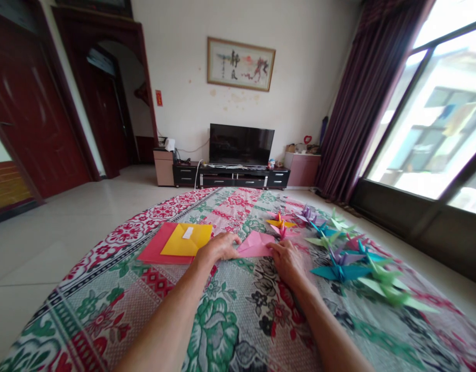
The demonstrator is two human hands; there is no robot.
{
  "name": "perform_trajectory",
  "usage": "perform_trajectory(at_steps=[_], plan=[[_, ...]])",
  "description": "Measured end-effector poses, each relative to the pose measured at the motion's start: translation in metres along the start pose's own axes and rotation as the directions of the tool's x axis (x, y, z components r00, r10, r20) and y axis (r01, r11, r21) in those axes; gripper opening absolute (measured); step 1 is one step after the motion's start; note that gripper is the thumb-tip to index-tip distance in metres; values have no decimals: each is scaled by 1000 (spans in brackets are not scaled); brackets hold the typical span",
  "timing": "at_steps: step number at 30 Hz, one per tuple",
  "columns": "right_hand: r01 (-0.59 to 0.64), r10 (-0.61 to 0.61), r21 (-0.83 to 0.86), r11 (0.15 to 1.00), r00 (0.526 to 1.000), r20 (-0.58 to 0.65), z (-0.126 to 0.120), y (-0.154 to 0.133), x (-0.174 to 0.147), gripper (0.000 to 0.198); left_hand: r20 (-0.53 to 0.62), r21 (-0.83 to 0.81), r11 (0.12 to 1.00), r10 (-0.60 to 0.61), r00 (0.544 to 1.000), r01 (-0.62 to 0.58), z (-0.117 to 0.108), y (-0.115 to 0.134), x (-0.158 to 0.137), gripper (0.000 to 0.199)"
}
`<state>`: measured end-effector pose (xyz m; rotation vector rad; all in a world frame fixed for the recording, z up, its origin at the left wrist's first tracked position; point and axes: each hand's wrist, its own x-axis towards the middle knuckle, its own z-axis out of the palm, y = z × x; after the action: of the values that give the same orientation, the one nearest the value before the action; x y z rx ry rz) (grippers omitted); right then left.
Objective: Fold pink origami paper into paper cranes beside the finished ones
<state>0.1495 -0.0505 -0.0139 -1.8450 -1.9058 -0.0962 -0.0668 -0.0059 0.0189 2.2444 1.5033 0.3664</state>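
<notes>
A pink sheet of origami paper (256, 245), partly folded, lies on the patterned tablecloth between my hands. My left hand (221, 248) has its thumb and fingers at the paper's left edge. At the right edge, my right hand (286, 258) pinches the paper with its fingertips. Just left of my left hand, a yellow paper (176, 244) with a small white piece on it rests on a red-pink sheet (149, 253). Right of my right hand sit several folded paper cranes, among them a blue crane (340, 271), a green crane (389, 281) and an orange crane (280, 222).
The round table's floral cloth (210, 330) reaches its curved edge. Beyond it, a television (241, 144) stands on a low black cabinet (218, 178) against the wall. A purple curtain (358, 93) and windows are at the right; red doors (32, 113) are at the left.
</notes>
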Motion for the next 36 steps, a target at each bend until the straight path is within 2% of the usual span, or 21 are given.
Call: perform_trajectory(at_steps=[6,13,17,21,25,28,31,34,36], plan=[[-6,6,-7,1000,1000,-7,0,0,0,31,43,23,996,85,995,-86,-3,-2,-2,42],[-16,16,-6,1000,1000,-8,-5,-4,-1,30,73,58,997,55,996,-59,-5,-6,-1,46],[-13,14,42,999,1000,-26,-9,-10,-3,30,141,50,995,74,987,-82,-10,-4,-3,46],[10,-6,90,996,999,-49,-9,-13,-5,19,134,37,996,69,988,-75,-12,-1,-5,41],[114,-88,211,971,988,-131,-5,-10,-3,14,39,48,999,20,999,-21,-8,4,-5,31],[234,-157,360,903,960,-230,-4,-9,-2,16,-110,92,996,-8,994,18,0,9,-4,35],[332,-190,474,815,928,-321,-6,-12,-1,18,-265,97,994,-29,964,57,8,14,-3,44],[383,-207,559,735,912,-353,-6,-17,0,17,-337,21,1000,5,941,3,10,15,0,55],[386,-196,621,682,915,-353,-5,-19,1,13,-347,-99,995,-13,938,-22,9,14,2,55]])
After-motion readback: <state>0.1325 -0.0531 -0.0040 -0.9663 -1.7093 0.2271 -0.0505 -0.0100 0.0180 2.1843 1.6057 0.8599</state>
